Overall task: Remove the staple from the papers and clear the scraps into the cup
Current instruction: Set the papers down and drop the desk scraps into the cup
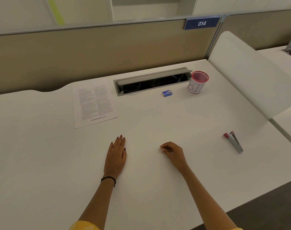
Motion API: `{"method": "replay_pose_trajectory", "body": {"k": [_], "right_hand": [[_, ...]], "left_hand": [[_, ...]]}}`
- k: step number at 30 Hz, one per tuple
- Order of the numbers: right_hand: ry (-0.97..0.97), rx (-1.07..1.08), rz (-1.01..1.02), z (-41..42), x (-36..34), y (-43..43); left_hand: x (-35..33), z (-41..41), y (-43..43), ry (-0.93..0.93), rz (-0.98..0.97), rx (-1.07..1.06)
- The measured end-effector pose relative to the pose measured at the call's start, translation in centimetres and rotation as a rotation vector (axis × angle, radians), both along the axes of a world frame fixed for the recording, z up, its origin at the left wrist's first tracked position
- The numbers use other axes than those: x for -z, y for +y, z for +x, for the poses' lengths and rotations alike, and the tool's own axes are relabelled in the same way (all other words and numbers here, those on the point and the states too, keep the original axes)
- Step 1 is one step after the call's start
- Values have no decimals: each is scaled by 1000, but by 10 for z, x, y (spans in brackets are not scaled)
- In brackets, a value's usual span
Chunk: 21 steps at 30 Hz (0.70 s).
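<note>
The printed papers (94,103) lie flat at the back left of the white desk (158,123). A red mesh cup (198,82) wrapped in a paper label stands at the back right. My left hand (116,155) rests palm down on the desk, fingers together and holding nothing. My right hand (172,151) sits to its right with fingertips pinched on small pale scraps (161,150) against the desk surface. The scraps are tiny and partly hidden by the fingers.
A grey and red staple remover (234,141) lies at the right. A small blue staple box (167,93) sits in front of an open grey cable tray (151,81). A beige partition runs along the back; a white divider stands at the right.
</note>
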State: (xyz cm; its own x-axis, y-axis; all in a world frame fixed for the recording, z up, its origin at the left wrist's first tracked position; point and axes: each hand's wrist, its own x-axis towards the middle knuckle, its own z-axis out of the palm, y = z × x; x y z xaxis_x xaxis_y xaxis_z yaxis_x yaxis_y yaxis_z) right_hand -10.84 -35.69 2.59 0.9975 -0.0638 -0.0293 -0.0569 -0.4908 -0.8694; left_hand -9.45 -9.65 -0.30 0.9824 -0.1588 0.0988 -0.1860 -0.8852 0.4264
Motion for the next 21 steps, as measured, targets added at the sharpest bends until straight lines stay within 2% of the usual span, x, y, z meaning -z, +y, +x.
{"method": "replay_pose_trajectory", "body": {"k": [7,13,21], "right_hand": [[-10,-93,-131,1,-1,5],[42,-132,-117,9,-6,7],[89,-431,-317,27,-14,0]], "left_hand": [[0,1,0,-3,23,-1],[0,1,-1,-1,40,-6],[0,0,-1,3,44,-11]]}}
